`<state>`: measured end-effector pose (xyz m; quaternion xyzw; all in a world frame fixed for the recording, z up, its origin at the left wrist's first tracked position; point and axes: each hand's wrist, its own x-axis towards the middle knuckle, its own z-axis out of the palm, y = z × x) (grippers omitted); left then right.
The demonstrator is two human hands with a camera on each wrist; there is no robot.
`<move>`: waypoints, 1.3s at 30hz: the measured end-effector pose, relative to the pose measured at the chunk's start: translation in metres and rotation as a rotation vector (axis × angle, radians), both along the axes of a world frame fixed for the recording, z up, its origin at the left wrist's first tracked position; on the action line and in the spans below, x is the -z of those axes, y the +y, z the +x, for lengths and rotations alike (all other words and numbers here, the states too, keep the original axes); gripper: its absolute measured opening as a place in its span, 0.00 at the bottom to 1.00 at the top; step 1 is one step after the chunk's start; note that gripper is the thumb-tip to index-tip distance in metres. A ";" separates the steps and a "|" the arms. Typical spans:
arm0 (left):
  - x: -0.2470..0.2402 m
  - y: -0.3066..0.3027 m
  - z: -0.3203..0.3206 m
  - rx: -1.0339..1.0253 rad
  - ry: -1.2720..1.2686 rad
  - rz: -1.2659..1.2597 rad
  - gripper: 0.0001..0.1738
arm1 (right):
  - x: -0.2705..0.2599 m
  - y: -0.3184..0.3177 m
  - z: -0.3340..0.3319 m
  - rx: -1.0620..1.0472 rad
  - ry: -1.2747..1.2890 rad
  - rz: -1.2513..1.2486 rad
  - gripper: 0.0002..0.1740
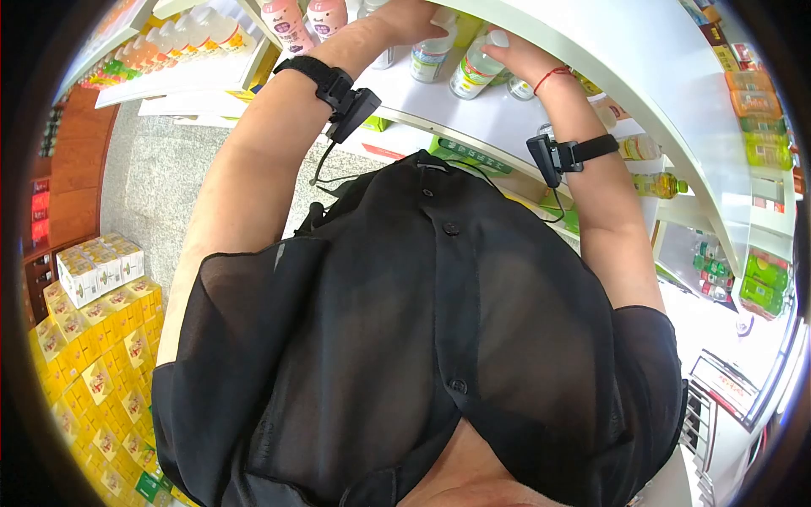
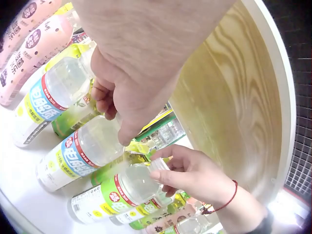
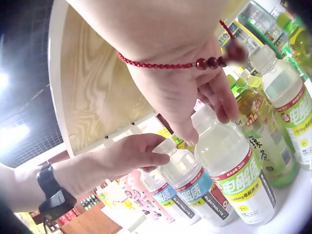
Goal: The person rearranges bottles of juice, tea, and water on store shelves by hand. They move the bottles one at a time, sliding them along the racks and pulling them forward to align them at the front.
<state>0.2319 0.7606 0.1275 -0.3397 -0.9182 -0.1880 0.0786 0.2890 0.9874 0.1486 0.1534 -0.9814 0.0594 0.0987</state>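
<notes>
On a white shelf (image 1: 507, 120), the left hand (image 1: 414, 24) pinches the cap of a clear bottle with a blue label (image 1: 429, 63). Beside it, the right hand (image 1: 517, 57), above a red bracelet, pinches the cap of a green-labelled bottle (image 1: 473, 74). In the left wrist view, the left hand (image 2: 124, 87) partly hides the blue-labelled bottle's (image 2: 78, 158) cap, and the right hand (image 2: 192, 173) has thumb and fingers round the other cap. The right wrist view shows both bottles upright, blue-labelled (image 3: 196, 185) and green-labelled (image 3: 239, 178), with right hand (image 3: 180, 97) and left hand (image 3: 131, 153) at their tops.
Pink bottles (image 1: 287, 27) and another blue-labelled bottle (image 2: 44, 102) stand left of the hands. Green tea bottles (image 3: 268, 141) stand behind, with another green-labelled bottle (image 3: 295, 105) to the right. A wood-grain panel (image 2: 234, 92) rises close by. Yellow boxes (image 1: 101, 372) are stacked on the floor.
</notes>
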 end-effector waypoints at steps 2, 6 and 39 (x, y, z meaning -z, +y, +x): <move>-0.004 0.000 0.002 -0.039 -0.110 -0.018 0.32 | 0.002 0.001 -0.006 -0.008 -0.017 0.010 0.22; -0.007 0.003 0.004 -0.053 -0.049 -0.040 0.30 | 0.011 0.004 -0.013 -0.008 0.035 -0.006 0.23; -0.011 0.066 0.111 -0.303 0.091 0.347 0.35 | -0.048 0.149 0.073 0.085 -0.129 -0.197 0.26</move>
